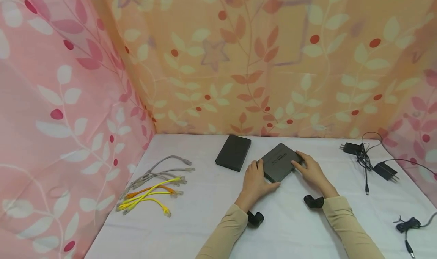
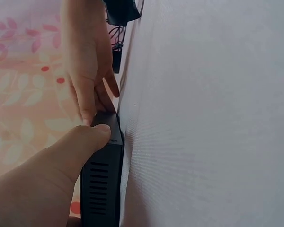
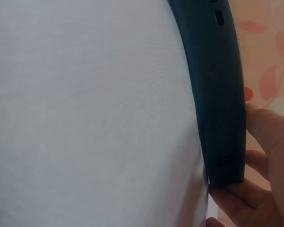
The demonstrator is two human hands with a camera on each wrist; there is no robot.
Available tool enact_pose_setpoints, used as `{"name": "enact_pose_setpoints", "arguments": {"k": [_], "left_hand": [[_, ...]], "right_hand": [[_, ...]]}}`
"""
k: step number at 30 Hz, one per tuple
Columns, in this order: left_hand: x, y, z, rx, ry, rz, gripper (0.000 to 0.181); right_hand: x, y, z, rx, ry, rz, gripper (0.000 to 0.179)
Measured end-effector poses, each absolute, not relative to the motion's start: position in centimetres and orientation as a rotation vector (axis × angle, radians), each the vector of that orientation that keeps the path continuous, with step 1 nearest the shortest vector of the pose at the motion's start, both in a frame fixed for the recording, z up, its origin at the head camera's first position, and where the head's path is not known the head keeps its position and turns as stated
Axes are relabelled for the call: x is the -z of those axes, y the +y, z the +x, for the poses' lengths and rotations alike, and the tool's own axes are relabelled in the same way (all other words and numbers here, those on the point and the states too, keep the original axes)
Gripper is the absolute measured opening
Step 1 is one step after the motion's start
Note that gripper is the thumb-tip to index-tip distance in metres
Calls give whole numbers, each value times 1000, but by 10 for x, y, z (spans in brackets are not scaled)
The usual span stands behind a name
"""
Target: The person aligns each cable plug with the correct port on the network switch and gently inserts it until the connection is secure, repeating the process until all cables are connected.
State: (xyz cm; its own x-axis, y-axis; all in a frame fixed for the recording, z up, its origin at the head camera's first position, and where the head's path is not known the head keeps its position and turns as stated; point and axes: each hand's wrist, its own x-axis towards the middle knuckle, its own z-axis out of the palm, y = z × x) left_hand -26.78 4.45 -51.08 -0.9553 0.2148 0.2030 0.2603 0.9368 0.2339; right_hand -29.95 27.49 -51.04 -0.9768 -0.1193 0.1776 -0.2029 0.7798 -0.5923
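Note:
A dark grey network switch [image 1: 280, 161] with printed lettering on top lies slanted on the white table, held by both hands. My left hand [image 1: 255, 181] grips its left corner, fingers along the left edge and thumb at the near corner. In the left wrist view the thumb presses the corner beside the slotted vents of the switch [image 2: 99, 184]. My right hand [image 1: 311, 171] holds the opposite corner. The right wrist view has the right fingers [image 3: 255, 198] around the end of the switch [image 3: 217, 104], close to the tabletop. A second, black box [image 1: 233, 153] lies to its left.
Grey, yellow and orange network cables [image 1: 150, 189] lie in a bunch at the left. Black power adapters [image 1: 385, 171] with coiled cords sit at the right, and another black cord [image 1: 407, 225] lies near the right edge. Patterned cloth [image 1: 211, 80] hangs behind the table.

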Motion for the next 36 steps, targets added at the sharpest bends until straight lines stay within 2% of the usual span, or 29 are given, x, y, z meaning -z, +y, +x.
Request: {"name": "enact_pose_setpoints", "arguments": {"k": [12,24,36], "left_hand": [[512,41,-271,489,-2942,-473,104],[510,30,-272,630,-2976,-477,103],[506,16,-266,659,-2971,-509,103]], "right_hand": [[507,273,-286,-908,-2821,223,61],[509,266,-277,-891,-2807,247,62],[509,260,-272,-947,-2823,273,73]]}}
